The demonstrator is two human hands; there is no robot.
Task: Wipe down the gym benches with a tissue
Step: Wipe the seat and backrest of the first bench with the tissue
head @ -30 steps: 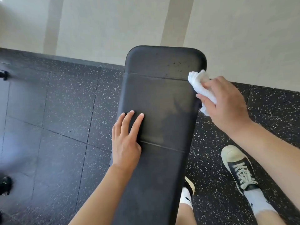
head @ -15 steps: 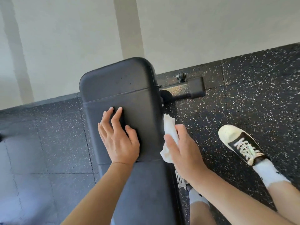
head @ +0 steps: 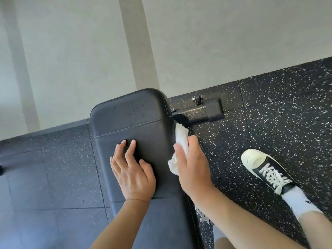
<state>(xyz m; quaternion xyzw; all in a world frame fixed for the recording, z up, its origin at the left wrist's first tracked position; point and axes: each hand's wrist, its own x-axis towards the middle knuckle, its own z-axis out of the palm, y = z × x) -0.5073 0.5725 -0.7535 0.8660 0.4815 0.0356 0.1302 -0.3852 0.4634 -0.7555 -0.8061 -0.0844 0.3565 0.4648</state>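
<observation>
A black padded gym bench [head: 133, 114] runs from the bottom of the view up to the wall. My left hand [head: 132, 172] lies flat on the pad's top, fingers spread, holding nothing. My right hand [head: 193, 168] grips a crumpled white tissue [head: 180, 138] and presses it against the bench's right side edge. The tissue sticks out above and to the left of the fingers. Small dark specks dot the far end of the pad.
The bench's black metal foot bar [head: 206, 112] with a small wheel [head: 197, 98] juts right at the wall. My right foot in a black-and-white sneaker [head: 265, 169] stands on the speckled rubber floor [head: 278, 108]. A pale wall [head: 197, 42] rises just behind the bench.
The view has swung left around the bench. My right hand with the tissue slid from the pad's upper right corner down its side edge. My left hand has stayed flat on the pad.
</observation>
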